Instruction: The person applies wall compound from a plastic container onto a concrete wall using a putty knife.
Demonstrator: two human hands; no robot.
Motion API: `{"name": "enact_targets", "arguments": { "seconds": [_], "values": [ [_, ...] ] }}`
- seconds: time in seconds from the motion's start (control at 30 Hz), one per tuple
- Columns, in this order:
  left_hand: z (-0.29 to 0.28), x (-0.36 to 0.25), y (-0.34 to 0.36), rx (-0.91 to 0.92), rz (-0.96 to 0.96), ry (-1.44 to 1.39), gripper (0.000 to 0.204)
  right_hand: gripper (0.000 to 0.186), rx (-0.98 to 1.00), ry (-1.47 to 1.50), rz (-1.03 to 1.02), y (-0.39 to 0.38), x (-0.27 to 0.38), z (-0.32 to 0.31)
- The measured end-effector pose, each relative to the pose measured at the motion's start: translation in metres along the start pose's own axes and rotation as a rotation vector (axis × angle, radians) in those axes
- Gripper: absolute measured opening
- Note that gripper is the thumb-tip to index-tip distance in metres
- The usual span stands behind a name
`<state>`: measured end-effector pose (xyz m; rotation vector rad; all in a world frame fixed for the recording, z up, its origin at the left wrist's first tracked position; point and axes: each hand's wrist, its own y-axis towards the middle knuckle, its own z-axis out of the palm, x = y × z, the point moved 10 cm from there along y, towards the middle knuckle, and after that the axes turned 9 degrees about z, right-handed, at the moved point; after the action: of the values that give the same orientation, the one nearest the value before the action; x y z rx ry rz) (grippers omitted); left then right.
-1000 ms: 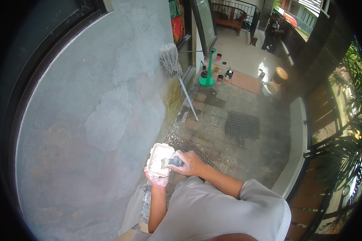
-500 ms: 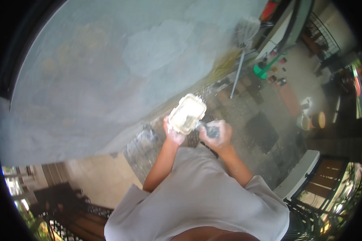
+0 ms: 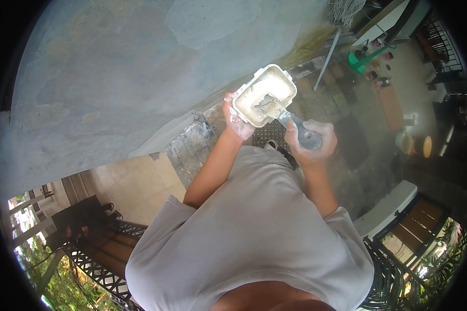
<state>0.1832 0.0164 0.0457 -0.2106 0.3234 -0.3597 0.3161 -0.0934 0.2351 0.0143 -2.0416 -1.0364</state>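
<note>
My left hand (image 3: pixel 237 118), smeared with white, is closed on the left edge of a small white rectangular tub (image 3: pixel 249 106). The tub is tilted so its inside shows, with pale paste coating it. In my right hand (image 3: pixel 316 140), also dusted white, the fingers wrap round the dark handle of a putty knife (image 3: pixel 294 124). Its paste-smeared blade reaches inside the tub, near the lower right rim. How much paste lies under the blade I cannot tell.
A patchy grey-blue wall (image 3: pixel 114 67) fills the upper left. Against it leans a mop (image 3: pixel 329 57). A green dustpan (image 3: pixel 355 63) and several small containers stand on the floor beyond. A slatted bench (image 3: pixel 101 249) is at lower left, a pale ledge (image 3: pixel 386 210) at right.
Both hands, with the tub and putty knife, have moved farther up and right in view. The knife's blade now shows plainly inside the tub. The view has shifted.
</note>
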Motion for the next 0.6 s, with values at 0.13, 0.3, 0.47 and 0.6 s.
{"name": "enact_targets", "arguments": {
  "seconds": [0.13,0.3,0.47,0.6],
  "values": [
    [0.008,0.004,-0.003,0.025,-0.024,0.019,0.063,0.038,0.013,0.018,-0.055,-0.002,0.007,0.0],
    [0.016,0.009,-0.006,0.115,-0.08,-0.06,0.063,0.031,0.038,-0.001,0.03,-0.002,0.002,0.009],
    [0.026,0.008,-0.006,0.203,-0.123,-0.176,0.068,0.03,-0.141,-0.001,-0.082,-0.009,0.017,-0.011],
    [0.021,0.008,-0.01,0.334,-0.191,-0.33,0.076,0.03,0.091,-0.073,0.099,-0.005,0.001,0.014]
  ]
}}
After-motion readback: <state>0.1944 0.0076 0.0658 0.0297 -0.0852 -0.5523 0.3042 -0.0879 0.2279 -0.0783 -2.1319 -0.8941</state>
